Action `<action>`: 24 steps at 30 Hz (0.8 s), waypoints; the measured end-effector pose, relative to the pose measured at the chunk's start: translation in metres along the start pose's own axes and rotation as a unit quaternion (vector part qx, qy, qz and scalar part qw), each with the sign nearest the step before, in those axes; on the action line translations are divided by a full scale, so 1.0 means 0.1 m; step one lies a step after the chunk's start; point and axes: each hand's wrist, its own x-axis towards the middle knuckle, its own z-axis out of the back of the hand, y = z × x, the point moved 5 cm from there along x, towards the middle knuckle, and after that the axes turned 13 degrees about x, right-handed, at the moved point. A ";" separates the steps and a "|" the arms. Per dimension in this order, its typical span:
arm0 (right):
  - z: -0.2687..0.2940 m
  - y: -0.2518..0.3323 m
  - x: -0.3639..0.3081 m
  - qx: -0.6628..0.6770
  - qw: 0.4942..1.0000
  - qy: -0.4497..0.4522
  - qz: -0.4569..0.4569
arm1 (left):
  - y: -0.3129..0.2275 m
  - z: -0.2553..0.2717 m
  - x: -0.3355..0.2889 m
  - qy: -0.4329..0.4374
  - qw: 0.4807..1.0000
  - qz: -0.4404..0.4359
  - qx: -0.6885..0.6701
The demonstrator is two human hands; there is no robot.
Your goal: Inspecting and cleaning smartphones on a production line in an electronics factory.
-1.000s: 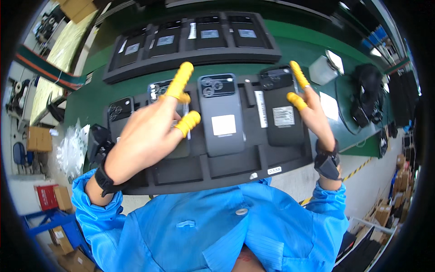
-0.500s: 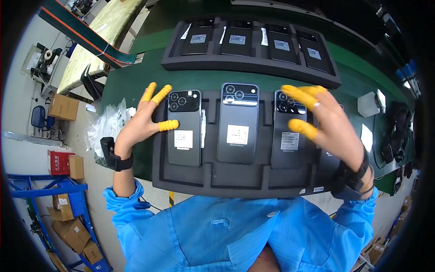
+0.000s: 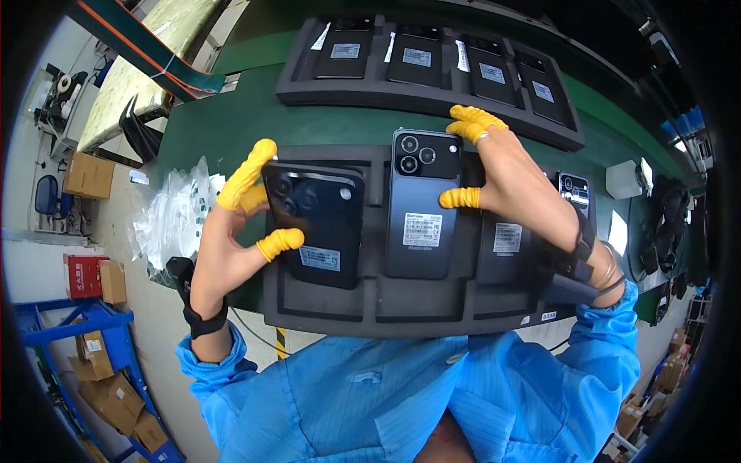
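Yellow finger cots cover the thumb and some fingers of both hands. My left hand (image 3: 231,248) grips the left edge of a dark smartphone (image 3: 328,224), thumb on its back face and fingers behind the upper corner. That phone is tilted, its camera side raised. At the middle smartphone (image 3: 421,197), my right hand (image 3: 511,174) has its thumb on the right edge and fingers at the top right corner. Both phones show camera backs and white labels, above a dark foam tray (image 3: 332,309). A third smartphone (image 3: 505,251) lies in the tray, partly under my right forearm.
Another foam tray (image 3: 370,94) with several phones stands farther back on the green table (image 3: 231,116). Clear plastic bags (image 3: 174,220) lie left of the near tray. A fourth phone (image 3: 573,191) shows beyond my right wrist. A whitish container (image 3: 624,179) stands at right.
My left hand has closed on the left phone and tilted it up. My right hand has moved left from the third phone to the middle one. The view has shifted slightly.
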 end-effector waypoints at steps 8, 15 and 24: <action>0.02 0.48 -0.49 0.349 0.936 0.041 -0.006 | -0.15 -0.03 -0.31 -0.028 0.998 -0.042 0.027; 0.01 0.60 -0.62 0.290 0.944 -0.063 0.141 | -0.16 -0.05 -0.38 -0.017 0.997 -0.074 -0.012; -0.01 0.32 -0.38 0.275 0.947 -0.097 -0.132 | -0.17 -0.13 0.00 -0.109 0.992 0.055 -0.014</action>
